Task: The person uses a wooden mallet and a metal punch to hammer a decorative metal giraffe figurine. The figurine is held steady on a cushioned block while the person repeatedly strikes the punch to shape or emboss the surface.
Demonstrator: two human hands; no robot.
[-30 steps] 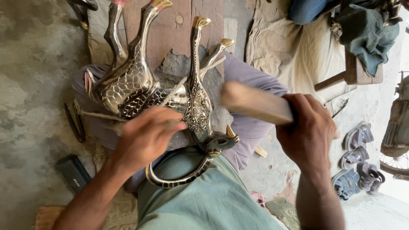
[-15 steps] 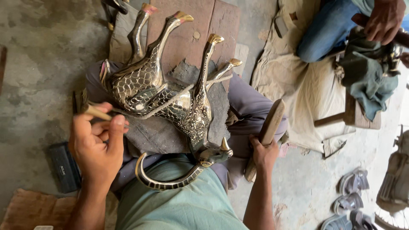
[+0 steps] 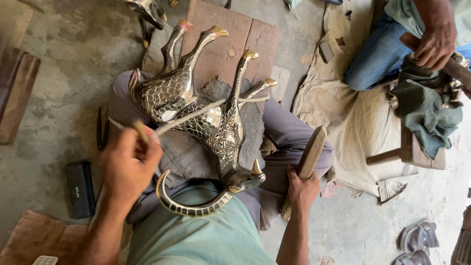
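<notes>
Bare concrete floor (image 3: 54,93) is my workshop, and I sit on it with the brass animal figure (image 3: 206,122) lying upside down across my lap, its curved horn (image 3: 189,208) nearest my belly and its four legs pointing away over a reddish slab (image 3: 221,34). My left hand (image 3: 128,167) is pinched shut around a thin chisel-like tool (image 3: 147,131), raised just beside the figure's scaled flank; a pale cord (image 3: 196,113) runs across the body from near that grip. My right hand (image 3: 301,189) is wrapped around the lower part of a wooden mallet (image 3: 306,164), which rests by my right knee, well apart from the tool. To do this well, I judge I should seat the tip squarely on the pattern before lifting the mallet, keep the figure braced between my thighs so it cannot roll, and strike lightly, since a slip could scar the polished surface. A black case (image 3: 81,189) lies on the floor at my left. Farther off, another person's hand (image 3: 434,46) holds something over a grey-green cloth (image 3: 427,113) on a beige sheet (image 3: 353,122).
</notes>
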